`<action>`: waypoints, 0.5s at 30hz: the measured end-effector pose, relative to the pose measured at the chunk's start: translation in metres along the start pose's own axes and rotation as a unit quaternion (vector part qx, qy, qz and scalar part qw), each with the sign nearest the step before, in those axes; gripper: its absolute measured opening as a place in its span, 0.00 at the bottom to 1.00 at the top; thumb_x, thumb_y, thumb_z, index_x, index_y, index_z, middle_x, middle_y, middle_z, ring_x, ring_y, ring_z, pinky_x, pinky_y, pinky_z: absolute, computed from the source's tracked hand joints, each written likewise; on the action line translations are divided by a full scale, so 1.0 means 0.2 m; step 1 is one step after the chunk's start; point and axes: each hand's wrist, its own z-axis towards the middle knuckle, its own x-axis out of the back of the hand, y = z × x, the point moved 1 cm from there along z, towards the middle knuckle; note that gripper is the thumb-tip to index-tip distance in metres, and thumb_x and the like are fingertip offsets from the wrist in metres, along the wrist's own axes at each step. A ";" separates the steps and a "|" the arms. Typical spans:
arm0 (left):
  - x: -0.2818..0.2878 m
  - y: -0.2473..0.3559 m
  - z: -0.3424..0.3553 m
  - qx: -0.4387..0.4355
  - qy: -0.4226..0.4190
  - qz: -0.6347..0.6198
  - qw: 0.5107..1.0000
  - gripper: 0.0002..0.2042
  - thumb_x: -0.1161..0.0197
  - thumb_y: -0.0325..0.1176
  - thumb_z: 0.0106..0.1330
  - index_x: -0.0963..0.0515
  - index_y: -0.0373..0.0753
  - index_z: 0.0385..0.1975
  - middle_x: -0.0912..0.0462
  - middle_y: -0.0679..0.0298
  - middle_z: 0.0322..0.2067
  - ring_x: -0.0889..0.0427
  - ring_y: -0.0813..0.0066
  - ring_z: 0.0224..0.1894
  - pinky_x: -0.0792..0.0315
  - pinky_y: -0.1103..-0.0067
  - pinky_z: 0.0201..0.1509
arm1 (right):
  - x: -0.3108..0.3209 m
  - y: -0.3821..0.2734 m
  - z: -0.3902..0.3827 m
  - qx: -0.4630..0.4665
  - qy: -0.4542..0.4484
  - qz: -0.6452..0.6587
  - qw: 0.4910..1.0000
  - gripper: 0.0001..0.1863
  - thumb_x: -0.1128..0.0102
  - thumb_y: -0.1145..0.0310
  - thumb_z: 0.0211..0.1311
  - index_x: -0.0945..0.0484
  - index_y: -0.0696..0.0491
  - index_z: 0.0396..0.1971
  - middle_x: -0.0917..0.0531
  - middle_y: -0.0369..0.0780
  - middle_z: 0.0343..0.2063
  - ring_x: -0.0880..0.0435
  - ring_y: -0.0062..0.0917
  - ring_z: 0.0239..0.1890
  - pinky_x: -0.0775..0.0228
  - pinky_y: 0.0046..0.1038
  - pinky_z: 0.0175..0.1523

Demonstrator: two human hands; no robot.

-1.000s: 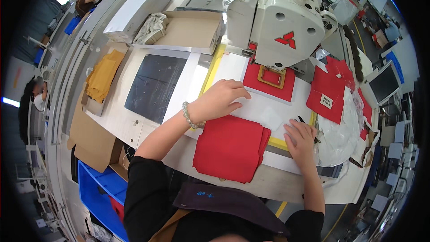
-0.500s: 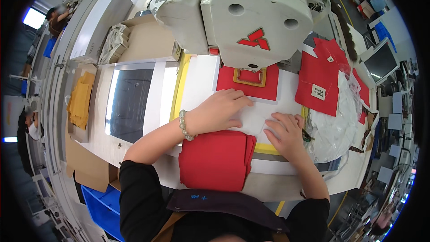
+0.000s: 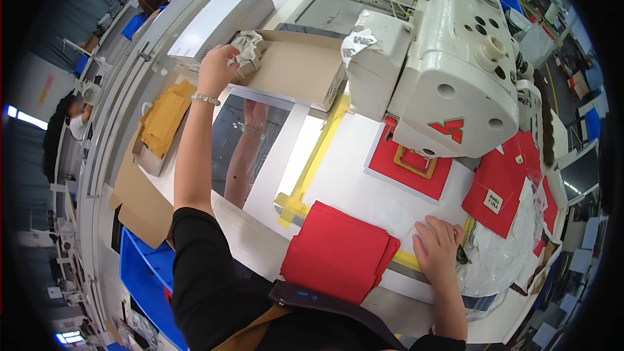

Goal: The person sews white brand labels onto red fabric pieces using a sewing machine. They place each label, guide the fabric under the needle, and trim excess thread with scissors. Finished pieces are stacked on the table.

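Note:
My left hand [image 3: 216, 71], a beaded bracelet at its wrist, reaches to the pile of small cream pieces [image 3: 248, 55] in the shallow cardboard box [image 3: 296, 65]. Its fingertips are drawn together at the pile's edge; what is between them is too small to make out. My right hand [image 3: 437, 246] rests on the white work surface, fingers loosely bent and apart, holding nothing. Left of it lies a stack of red fabric pieces [image 3: 338, 250]. Ahead, one red piece [image 3: 422, 175] lies under the sewing machine head [image 3: 455, 104], with a gold-coloured frame [image 3: 416, 161] on it.
Red pieces with cream patches [image 3: 497, 195] lie on clear plastic [image 3: 494, 266] at the right. Yellow envelopes [image 3: 166, 117] sit in a carton at the left, near a long white box [image 3: 224, 19]. A blue bin [image 3: 146, 286] stands below the table edge. People work at far left.
My left hand has left the work surface beside the machine and moved far left to the cream pile. The view has shifted left. My right hand stays on the surface.

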 end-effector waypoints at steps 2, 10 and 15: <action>-0.01 -0.10 0.01 0.038 -0.038 0.017 0.998 0.10 0.32 0.30 0.50 0.18 0.38 0.34 0.17 0.58 0.34 0.18 0.60 0.40 0.25 0.69 0.46 | 0.00 0.00 -0.01 0.000 0.000 -0.005 1.000 0.18 0.32 0.70 0.47 0.20 0.47 0.41 0.22 0.37 0.45 0.22 0.30 0.44 0.44 0.38 0.53; -0.04 -0.13 0.01 0.047 -0.121 0.000 0.992 0.10 0.35 0.31 0.48 0.17 0.37 0.31 0.17 0.57 0.33 0.17 0.62 0.40 0.24 0.72 0.46 | 0.01 0.01 -0.02 -0.003 0.008 -0.010 1.000 0.17 0.32 0.71 0.47 0.19 0.48 0.41 0.22 0.37 0.45 0.22 0.30 0.43 0.44 0.38 0.53; -0.06 -0.10 0.06 0.024 -0.149 0.078 0.985 0.11 0.32 0.33 0.46 0.17 0.41 0.31 0.19 0.61 0.36 0.18 0.61 0.43 0.26 0.69 0.47 | 0.02 0.00 -0.02 -0.008 0.005 -0.003 1.000 0.17 0.32 0.71 0.47 0.19 0.48 0.41 0.22 0.38 0.45 0.23 0.30 0.44 0.43 0.38 0.54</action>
